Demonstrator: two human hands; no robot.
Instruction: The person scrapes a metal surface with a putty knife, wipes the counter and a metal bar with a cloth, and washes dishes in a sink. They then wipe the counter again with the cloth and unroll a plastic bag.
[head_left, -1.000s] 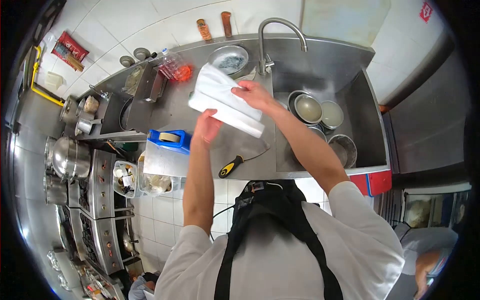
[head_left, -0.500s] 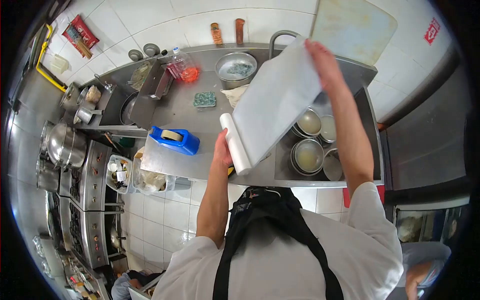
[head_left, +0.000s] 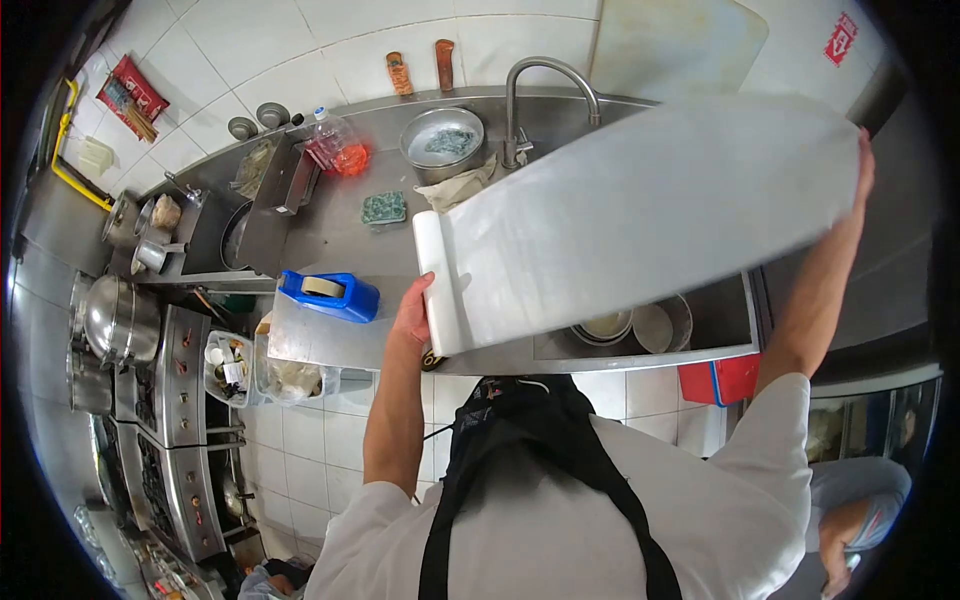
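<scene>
My left hand [head_left: 414,310] grips the lower part of a white plastic roll [head_left: 436,285], its thumb on the near side. A long translucent sheet [head_left: 640,220] stretches from the roll to the upper right. At its far end my right hand [head_left: 862,180] holds the sheet's edge, with its fingers partly hidden. The sheet hangs above the steel counter and covers much of the sink basin. Left of the roll stands a blue tape dispenser [head_left: 332,296].
Behind are a green sponge [head_left: 384,208], a metal bowl [head_left: 442,140], a cloth [head_left: 457,188], a faucet [head_left: 512,100] and a bottle [head_left: 342,145]. Metal bowls [head_left: 655,328] sit in the sink. Another person's leg [head_left: 845,525] shows at lower right.
My right hand has moved far to the right, and a much longer stretch of sheet is off the roll. The roll stands more upright. The view has shifted slightly right.
</scene>
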